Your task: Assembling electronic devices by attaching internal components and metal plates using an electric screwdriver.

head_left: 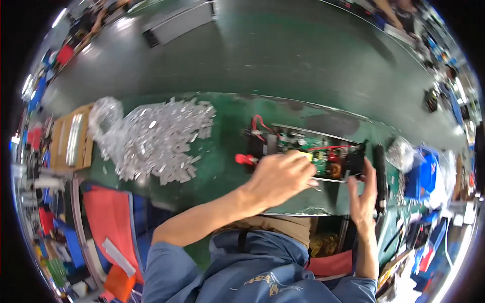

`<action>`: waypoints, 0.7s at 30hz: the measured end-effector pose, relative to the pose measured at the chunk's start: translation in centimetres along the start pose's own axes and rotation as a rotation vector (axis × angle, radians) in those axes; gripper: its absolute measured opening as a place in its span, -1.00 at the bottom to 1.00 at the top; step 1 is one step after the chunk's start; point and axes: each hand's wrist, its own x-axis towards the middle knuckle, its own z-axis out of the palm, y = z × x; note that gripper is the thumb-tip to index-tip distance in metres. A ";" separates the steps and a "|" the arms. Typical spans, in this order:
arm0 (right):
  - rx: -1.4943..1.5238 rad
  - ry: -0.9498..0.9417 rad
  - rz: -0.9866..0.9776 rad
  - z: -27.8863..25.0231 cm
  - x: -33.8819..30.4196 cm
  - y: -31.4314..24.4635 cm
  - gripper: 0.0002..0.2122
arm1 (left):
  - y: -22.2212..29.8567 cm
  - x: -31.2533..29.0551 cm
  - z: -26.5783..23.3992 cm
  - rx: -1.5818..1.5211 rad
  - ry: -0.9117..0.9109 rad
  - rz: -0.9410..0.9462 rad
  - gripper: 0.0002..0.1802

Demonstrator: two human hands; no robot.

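While both forearms reach in from the lower edge of the head view, the left hand [280,177] rests closed over the middle of an open electronic unit [308,151] that lies on the green desk [222,151], its fingers curled onto the near rail of the metal frame. The right hand [365,189] grips the unit's black right end, thumb and fingers pinched around it. Inside the unit a green circuit board [293,141] shows, with red wires [260,126] looping at its left end and a red knob [241,158] sticking out just left of the left hand. A heap of small silver metal pieces [161,139] lies well to the left on the desk, beside a clear plastic bag [103,113]. A blue bin [422,174] stands near the right edge.
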 end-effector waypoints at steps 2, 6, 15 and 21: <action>-0.026 0.030 -0.005 0.1 2.2 0.5 -0.55 | 1.4 -0.4 1.1 -0.007 0.013 -0.068 -0.64; -0.127 0.115 -0.156 -1.3 4.2 -2.6 -0.61 | 2.5 -0.4 1.7 -0.031 0.106 -0.126 -0.72; 0.105 -0.330 -0.826 7.5 13.8 -15.8 -0.86 | 6.4 -4.0 -6.6 -0.321 0.200 -0.265 -0.70; -0.025 -0.791 -1.215 20.5 19.0 -18.7 -0.92 | 5.9 -7.8 -8.0 -0.532 0.117 -0.460 -0.73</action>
